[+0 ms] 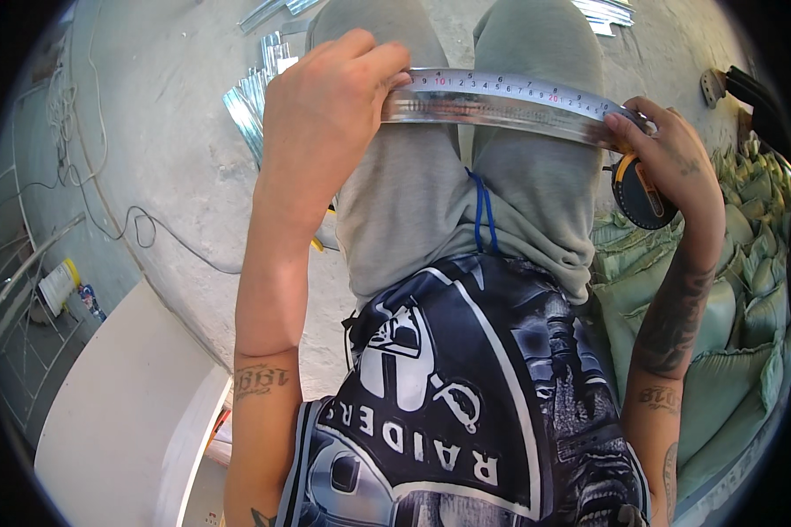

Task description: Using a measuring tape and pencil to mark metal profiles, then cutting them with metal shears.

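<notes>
- We hold a shiny metal strip (492,112) crosswise over the thighs of the grey trousers (395,184); its long axis runs left to right, the right end dipping slightly nearer to us. We cannot tell whether it touches the cloth.
- Along its far edge lies the pale blade of a tape measure (646,193), pointing the same way, its figures upright to us.
- We see the strip as narrow, silvery and glossy, with darker reflections; the blade bears black and red marks, and the rounded case is black with yellow-orange.
- Our left hand (330,110), back upward, bends its fingers down onto the strip and blade, hiding the left end.
- Our right hand (672,154) clamps the right end, thumb over the blade, with the case under the palm.
- Our hands are well apart, forearms reaching far from the near side.
</notes>
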Demonstrator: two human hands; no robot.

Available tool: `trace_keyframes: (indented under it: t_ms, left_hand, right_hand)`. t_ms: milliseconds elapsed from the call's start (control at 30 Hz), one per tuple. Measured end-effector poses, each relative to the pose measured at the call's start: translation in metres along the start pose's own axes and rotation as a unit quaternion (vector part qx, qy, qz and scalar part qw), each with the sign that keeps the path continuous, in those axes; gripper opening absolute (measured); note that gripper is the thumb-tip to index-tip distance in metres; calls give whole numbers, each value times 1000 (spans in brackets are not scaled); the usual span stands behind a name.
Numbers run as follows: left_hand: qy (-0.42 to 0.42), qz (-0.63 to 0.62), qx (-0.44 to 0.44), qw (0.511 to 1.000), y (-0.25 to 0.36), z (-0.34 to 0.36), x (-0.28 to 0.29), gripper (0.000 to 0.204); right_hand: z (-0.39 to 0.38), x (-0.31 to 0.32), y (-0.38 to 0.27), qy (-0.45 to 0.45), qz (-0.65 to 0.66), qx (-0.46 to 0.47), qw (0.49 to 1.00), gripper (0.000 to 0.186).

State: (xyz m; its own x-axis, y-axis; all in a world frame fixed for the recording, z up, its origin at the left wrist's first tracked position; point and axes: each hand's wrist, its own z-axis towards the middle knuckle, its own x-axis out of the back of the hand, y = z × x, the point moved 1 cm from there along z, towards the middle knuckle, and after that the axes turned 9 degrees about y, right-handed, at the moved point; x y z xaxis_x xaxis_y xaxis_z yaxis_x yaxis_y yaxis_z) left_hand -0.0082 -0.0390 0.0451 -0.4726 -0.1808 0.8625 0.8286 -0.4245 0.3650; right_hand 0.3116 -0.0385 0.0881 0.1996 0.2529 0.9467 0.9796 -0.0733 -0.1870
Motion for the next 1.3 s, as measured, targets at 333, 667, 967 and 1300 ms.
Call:
trace_keyframes:
  t_ms: [333,667,967,1300]
  left_hand:
    - [2,-19,12,1000,-2,-2,-1,5]
    - [0,-19,31,999,1,-2,0,6]
    - [37,-111,184,976,-14,-27,45,28]
    - [47,-632,463,620,85,-31,2,69]
  right_hand:
    - [6,-2,4,-58,42,-36,997,50]
    - [15,-3,12,-50,25,20,998,50]
    - [9,-10,12,-54,80,0,995,50]
    - [5,-18,16,3,87,23,996,42]
